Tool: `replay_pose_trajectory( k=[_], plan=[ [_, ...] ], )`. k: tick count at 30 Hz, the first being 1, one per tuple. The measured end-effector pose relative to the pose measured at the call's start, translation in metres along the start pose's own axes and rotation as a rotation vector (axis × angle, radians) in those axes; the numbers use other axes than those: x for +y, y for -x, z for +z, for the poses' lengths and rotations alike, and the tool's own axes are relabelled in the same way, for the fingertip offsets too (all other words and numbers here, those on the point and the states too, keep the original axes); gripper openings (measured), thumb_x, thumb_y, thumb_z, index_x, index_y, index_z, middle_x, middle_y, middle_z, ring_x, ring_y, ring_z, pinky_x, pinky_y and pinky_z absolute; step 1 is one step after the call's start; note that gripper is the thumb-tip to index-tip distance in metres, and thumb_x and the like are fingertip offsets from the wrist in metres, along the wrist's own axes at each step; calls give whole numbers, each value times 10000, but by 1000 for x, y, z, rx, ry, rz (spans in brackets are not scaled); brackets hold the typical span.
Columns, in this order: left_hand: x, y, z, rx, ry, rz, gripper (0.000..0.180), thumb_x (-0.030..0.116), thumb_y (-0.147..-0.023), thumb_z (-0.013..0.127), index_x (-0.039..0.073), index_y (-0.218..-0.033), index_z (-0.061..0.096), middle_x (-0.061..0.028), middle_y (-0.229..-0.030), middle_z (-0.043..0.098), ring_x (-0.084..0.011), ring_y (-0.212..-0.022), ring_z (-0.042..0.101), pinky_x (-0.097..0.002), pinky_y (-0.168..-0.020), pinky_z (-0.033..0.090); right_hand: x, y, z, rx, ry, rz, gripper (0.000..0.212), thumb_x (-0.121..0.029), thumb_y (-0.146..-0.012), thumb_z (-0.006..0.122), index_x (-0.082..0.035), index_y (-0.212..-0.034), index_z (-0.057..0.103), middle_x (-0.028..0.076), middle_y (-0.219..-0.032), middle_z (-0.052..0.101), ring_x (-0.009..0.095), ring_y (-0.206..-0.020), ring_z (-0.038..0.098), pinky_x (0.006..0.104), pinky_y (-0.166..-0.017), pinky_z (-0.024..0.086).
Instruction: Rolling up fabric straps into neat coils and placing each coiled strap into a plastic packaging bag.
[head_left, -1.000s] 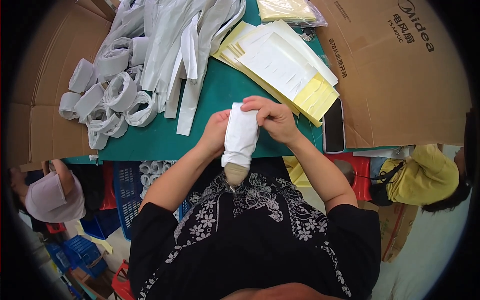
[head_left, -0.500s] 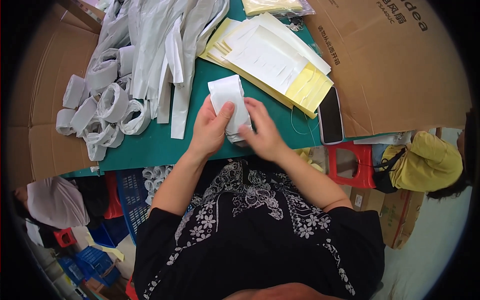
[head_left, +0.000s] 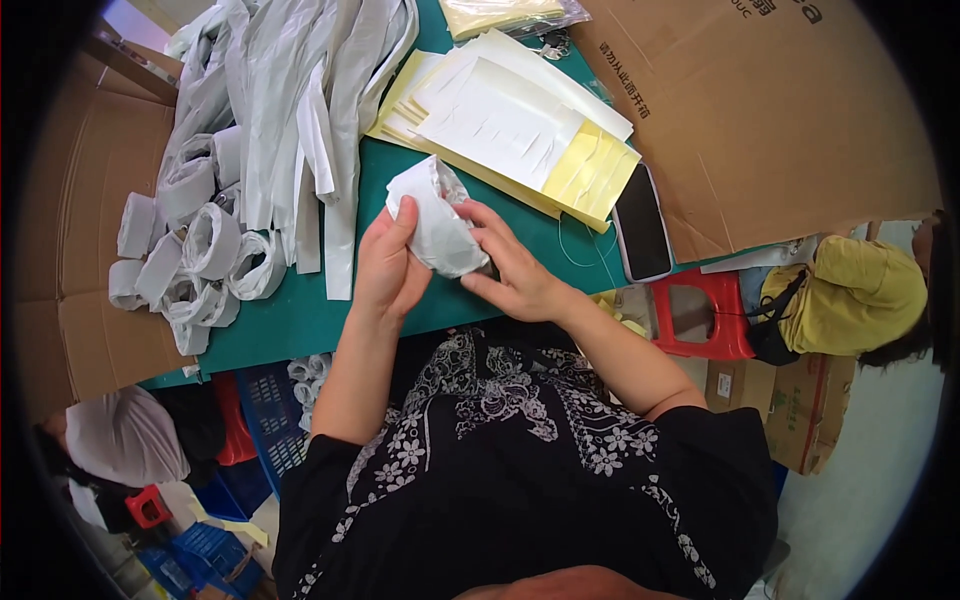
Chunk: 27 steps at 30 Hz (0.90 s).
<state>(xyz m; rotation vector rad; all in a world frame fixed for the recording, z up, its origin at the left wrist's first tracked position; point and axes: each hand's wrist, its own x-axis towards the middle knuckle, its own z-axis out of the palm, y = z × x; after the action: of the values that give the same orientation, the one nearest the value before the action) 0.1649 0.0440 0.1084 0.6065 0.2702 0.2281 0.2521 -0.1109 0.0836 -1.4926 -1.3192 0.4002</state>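
Note:
Between my two hands, above the green tabletop (head_left: 285,325), is a white ring-shaped band (head_left: 437,225), its opening partly showing toward the far side. My left hand (head_left: 388,262) grips its left side with the thumb laid over the outer face. On the opposite side, my right hand (head_left: 508,262) has its fingers curled at the band's edge and opening. Several similar white rolled bands (head_left: 212,242) are heaped at the left of the table. Long white strips (head_left: 275,130) lie in a bundle behind them.
A stack of white and yellow sheets (head_left: 500,125) lies beyond my hands, with a phone (head_left: 643,225) at its right. Cardboard walls (head_left: 760,130) flank the table on both sides. A blue crate (head_left: 270,410) stands below at left. Other people, one in a yellow top (head_left: 850,295), sit nearby.
The band has turned from flattened to opened out, so its ring shape shows. My right fingers have moved in against its edge. The whole view has shifted slightly.

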Motion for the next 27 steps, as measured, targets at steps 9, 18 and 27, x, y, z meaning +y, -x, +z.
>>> replay_pose_trajectory(
  k=[9,18,27],
  plan=[
    [-3,-2,17,0,65,45,355,233,-967,400,-3,-1229,442,-103,-1150,559,-204,-1054,543,-363,-938,418,-9,-7,3,314,218,-32,315,-240,-812,643,-8,-975,504,188,-1231,449,423,-1219,352,459,-1003,299],
    [24,-75,42,-52,-1184,161,343,230,-946,447,-46,-899,645,-52,-704,624,-119,-638,564,-257,-633,471,-16,29,-72,707,-217,328,426,-223,-957,398,52,-1276,335,158,-1202,497,235,-1172,452,340,-974,353],
    [-71,-216,56,-252,-1660,197,247,190,-773,644,22,-953,669,-100,-784,661,-168,-696,614,-286,-669,485,79,10,-123,1062,-948,312,330,-246,-977,359,-78,-1253,429,48,-1239,504,187,-1080,512,382,-859,448]
  ],
)
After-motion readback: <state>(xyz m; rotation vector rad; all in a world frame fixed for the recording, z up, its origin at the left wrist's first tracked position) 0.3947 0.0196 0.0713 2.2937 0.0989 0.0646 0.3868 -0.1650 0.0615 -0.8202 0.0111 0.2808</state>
